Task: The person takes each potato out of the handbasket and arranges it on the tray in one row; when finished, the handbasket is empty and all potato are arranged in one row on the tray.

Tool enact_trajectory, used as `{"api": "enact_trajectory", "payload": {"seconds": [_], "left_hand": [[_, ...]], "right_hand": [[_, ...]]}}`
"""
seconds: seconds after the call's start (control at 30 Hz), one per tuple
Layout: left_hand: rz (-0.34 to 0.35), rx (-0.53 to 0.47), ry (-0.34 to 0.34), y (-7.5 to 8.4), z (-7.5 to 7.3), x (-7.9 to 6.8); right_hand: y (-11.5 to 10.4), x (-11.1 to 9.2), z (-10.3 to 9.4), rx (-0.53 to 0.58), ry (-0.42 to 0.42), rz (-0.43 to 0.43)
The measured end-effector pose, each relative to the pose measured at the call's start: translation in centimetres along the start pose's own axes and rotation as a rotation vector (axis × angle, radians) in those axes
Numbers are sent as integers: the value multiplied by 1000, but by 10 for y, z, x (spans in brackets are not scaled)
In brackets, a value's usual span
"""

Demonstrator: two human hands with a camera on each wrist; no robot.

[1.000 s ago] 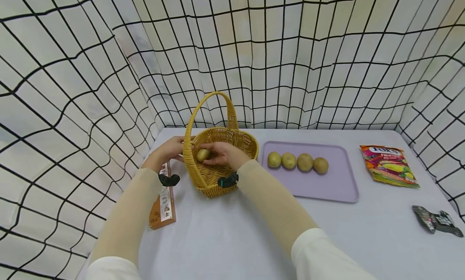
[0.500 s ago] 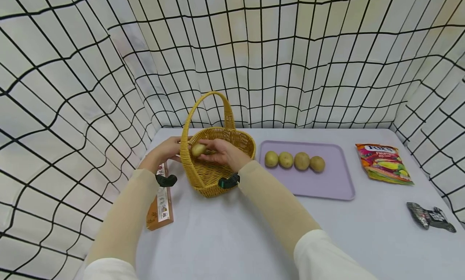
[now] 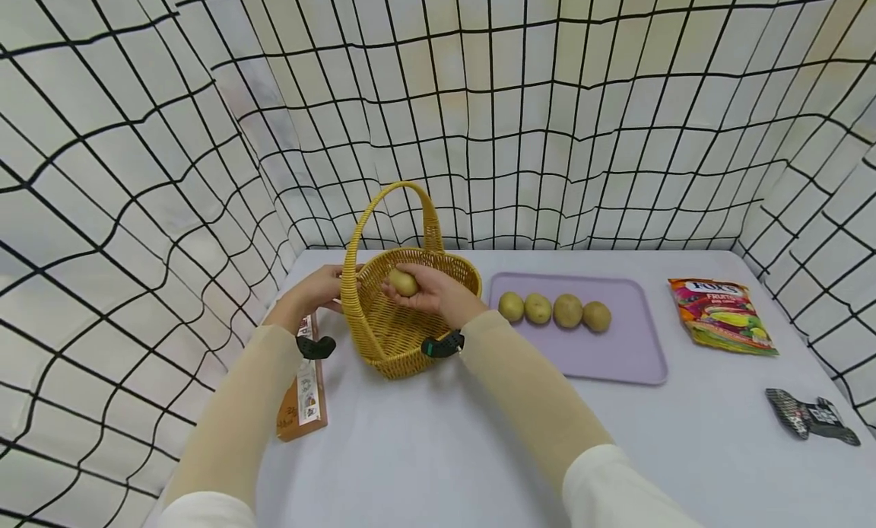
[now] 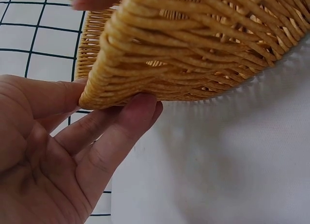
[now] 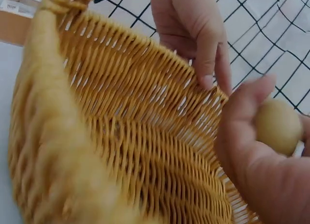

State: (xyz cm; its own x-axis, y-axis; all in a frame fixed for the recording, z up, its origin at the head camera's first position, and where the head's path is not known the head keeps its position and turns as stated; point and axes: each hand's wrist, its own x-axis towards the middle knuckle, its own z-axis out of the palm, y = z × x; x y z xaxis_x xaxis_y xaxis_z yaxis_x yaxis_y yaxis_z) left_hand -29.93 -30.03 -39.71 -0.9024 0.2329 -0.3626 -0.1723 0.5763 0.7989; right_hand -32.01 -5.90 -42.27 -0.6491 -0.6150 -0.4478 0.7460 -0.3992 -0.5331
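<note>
A yellow woven basket [image 3: 390,338] with a tall arched handle stands at the table's back left. My left hand [image 3: 320,288] grips its left rim; in the left wrist view the thumb and fingers [image 4: 131,117] pinch the wicker edge from both sides. Over the basket's opening, my right hand [image 3: 438,294] holds a potato [image 3: 404,283], its fingers curled round it. The right wrist view shows the potato [image 5: 278,126] in the palm and bare wicker on the basket's inner floor [image 5: 160,170].
To the right lies a lilac tray [image 3: 616,361] bearing several potatoes [image 3: 567,311] in a row. Further right are a Fox's candy bag [image 3: 724,315] and a dark wrapped item [image 3: 813,417]. An orange-brown box [image 3: 301,399] lies under the left forearm. Black netting [image 3: 513,132] borders the table.
My right hand has lifted the potato from low inside the basket and moved it up and slightly right. The left hand keeps its grip on the rim.
</note>
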Motion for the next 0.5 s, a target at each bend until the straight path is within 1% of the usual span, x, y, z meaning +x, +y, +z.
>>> {"api": "enact_trajectory", "payload": {"seconds": [0.07,0.13,0.27,0.37,0.5], "left_hand": [[4,6,-3,0,1,0],[8,14,2,0,2,-1],[12,14,-6,2,2,-1],[9,11,-13,2,2,0],[9,19,-18,2,3,2]], "right_hand": [[1,-1,-1,-81,14,13],[0,-3,-1,-181,18,7],[-5,-9,0,-292,21,-1],[-10,-15,-1,-395,17,-21],[-14,-24,-4,-544,19,-70]]}}
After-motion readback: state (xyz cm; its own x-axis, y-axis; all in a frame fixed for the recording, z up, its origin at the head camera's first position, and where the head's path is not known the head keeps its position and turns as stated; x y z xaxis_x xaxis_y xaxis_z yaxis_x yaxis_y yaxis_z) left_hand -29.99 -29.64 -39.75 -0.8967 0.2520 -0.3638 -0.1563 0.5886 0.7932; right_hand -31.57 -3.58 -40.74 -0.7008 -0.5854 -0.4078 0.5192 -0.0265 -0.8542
